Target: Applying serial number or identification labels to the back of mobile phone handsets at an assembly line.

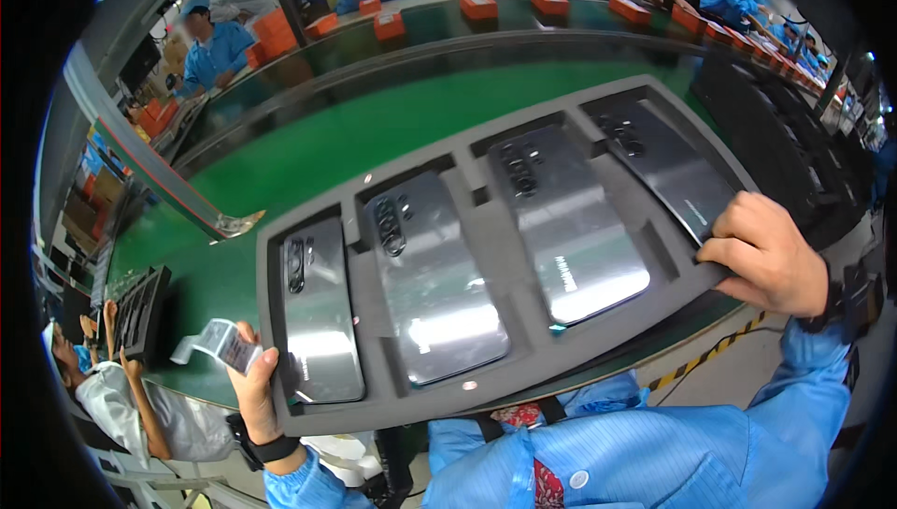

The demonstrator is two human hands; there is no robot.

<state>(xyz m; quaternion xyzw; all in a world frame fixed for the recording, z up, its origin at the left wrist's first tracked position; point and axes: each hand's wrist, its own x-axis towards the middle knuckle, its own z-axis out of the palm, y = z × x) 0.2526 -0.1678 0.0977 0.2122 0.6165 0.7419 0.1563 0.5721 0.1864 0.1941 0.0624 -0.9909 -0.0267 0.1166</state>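
Note:
A grey foam tray (378, 345) lies tilted in front of me, with several dark, glossy smartphones (439, 275) back side up in its slots. Between the thumb and forefinger of my left hand (254, 387) is a crumpled strip of clear film with a printed patch (227, 344); this hand is against the tray's left rim. My right hand (771, 257) is closed at the tray's lower right corner, its fingers pinching the lower end of the rightmost smartphone (659, 163). That phone's end looks slightly raised; the fingertips are partly hidden.
Under the tray runs a green work surface (308, 154). Stacked black trays (775, 135) stand at the right. Orange boxes (478, 7) line the far conveyor, with co-workers in blue (210, 56) behind. At the lower left another person (121, 406) handles a black tray (142, 308).

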